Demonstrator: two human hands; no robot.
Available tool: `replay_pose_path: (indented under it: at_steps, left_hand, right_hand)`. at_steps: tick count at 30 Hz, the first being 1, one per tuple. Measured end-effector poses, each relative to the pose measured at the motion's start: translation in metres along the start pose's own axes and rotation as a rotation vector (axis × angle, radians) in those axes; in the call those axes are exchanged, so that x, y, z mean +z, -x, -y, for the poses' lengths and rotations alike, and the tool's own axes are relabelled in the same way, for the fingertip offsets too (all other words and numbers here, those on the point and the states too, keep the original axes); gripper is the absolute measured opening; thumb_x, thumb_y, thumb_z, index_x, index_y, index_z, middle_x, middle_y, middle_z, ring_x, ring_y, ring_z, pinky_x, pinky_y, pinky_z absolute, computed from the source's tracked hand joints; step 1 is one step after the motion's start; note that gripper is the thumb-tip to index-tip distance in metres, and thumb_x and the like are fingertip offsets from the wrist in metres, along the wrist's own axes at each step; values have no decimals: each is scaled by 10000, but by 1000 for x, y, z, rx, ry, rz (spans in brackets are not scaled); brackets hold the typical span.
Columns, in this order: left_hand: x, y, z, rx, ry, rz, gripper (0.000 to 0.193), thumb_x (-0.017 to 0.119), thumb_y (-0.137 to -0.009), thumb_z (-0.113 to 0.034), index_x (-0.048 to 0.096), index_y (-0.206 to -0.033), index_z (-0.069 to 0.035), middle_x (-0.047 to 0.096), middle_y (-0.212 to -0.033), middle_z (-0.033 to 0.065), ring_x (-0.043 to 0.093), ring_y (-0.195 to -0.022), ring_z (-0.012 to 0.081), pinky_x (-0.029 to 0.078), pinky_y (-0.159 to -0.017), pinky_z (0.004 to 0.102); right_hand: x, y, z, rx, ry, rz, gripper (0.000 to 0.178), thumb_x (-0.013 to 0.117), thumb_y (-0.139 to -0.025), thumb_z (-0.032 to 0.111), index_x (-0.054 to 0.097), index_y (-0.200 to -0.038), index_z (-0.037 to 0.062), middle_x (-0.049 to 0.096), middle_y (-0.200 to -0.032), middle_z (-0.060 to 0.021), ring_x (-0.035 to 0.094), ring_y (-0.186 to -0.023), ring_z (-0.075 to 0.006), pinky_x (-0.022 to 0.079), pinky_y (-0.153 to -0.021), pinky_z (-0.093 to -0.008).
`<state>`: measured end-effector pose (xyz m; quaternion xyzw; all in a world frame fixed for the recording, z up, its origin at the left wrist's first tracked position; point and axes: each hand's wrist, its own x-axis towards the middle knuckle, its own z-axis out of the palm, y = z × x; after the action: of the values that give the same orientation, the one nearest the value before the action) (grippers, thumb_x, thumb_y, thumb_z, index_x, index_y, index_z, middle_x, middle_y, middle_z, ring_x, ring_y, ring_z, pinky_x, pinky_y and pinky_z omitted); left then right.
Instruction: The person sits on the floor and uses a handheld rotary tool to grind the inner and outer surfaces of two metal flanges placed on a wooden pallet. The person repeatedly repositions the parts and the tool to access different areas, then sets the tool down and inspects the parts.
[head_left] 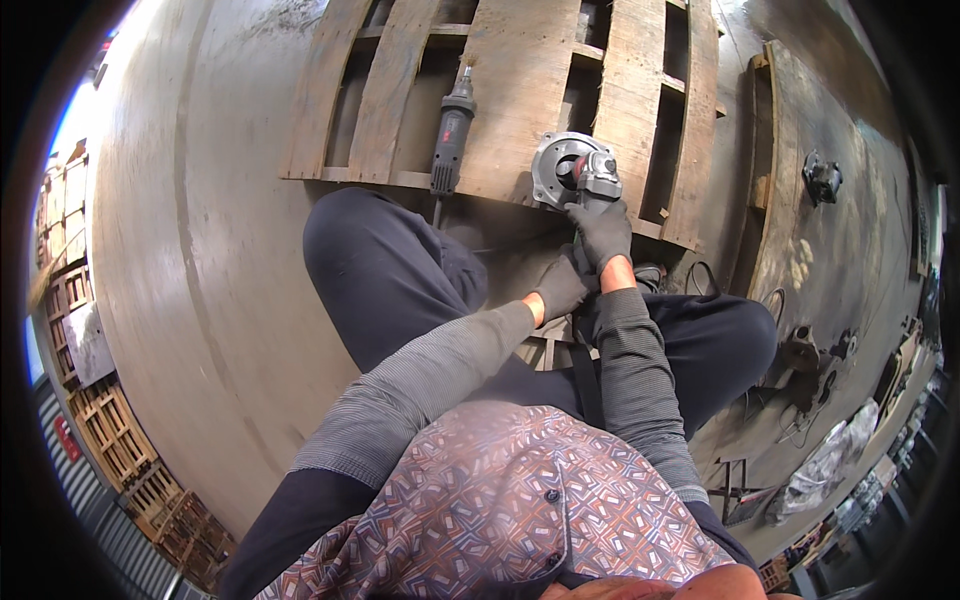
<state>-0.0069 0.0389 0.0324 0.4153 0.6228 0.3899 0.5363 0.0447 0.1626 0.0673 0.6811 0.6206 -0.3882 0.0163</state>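
Observation:
My right hand [606, 236], in a dark grey work glove, is closed round the body of an angle grinder [600, 183] just behind its metal head. My left hand [562, 288], gloved alike, wraps the rear of the same tool, nearer my body. The grinder's head is over a round grey metal flange [543, 183] with bolt lugs and an open centre. Whether the disc touches the flange is hidden under the head. This flange lies at the near edge of a wooden pallet [515, 110]. To its left, a straight grinder [453, 140] with a brush-like tip rests on the slats.
My bent legs [385, 275] flank the pallet's near edge. Right of it stands a wooden-sided platform [800, 110] carrying a dark metal part [822, 180]. Cables and another metal part [800, 350] lie lower right. Stacked pallets [112, 430] line the far left, beyond the concrete floor [240, 230].

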Motion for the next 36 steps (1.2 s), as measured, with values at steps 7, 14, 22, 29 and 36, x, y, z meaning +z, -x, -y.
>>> replay_pose_path:
  at_steps: [7,14,22,29,36]
  left_hand:
    - [-5,-12,6,-215,69,-131,510,700,-892,-319,589,-1297,-29,598,-1256,301,560,-1171,510,486,-1015,510]
    - [13,13,7,-160,-53,-84,578,726,-908,-317,579,-1359,12,586,-1365,255,584,-1273,391,486,-1054,452]
    - [10,21,-17,-283,173,-112,596,749,-869,-289,536,-1338,11,563,-1315,320,572,-1245,485,482,-1046,504]
    - [15,10,-2,-232,223,-91,606,730,-881,-274,518,-1375,7,562,-1316,321,581,-1215,512,493,-1023,505]
    - [23,4,19,-197,147,-57,631,714,-891,-276,483,-1406,7,567,-1281,334,557,-1258,495,488,-1033,521]
  right_hand:
    - [4,-24,24,-73,34,95,955,850,-751,540,539,-1335,-148,692,-1247,-361,692,-1189,-466,547,-1021,-484]
    - [6,-3,6,-96,59,68,922,862,-755,533,557,-1305,-140,698,-1239,-349,696,-1173,-467,549,-1009,-481]
    - [0,3,-3,-11,15,94,895,841,-785,528,527,-1359,-82,680,-1277,-340,665,-1224,-474,529,-1038,-505]
    - [1,-5,2,-61,67,123,911,832,-785,519,514,-1369,-104,673,-1288,-349,662,-1227,-479,524,-1052,-491]
    - [-3,-5,8,-84,87,130,886,838,-791,473,513,-1364,-120,673,-1284,-354,666,-1221,-478,529,-1054,-486]
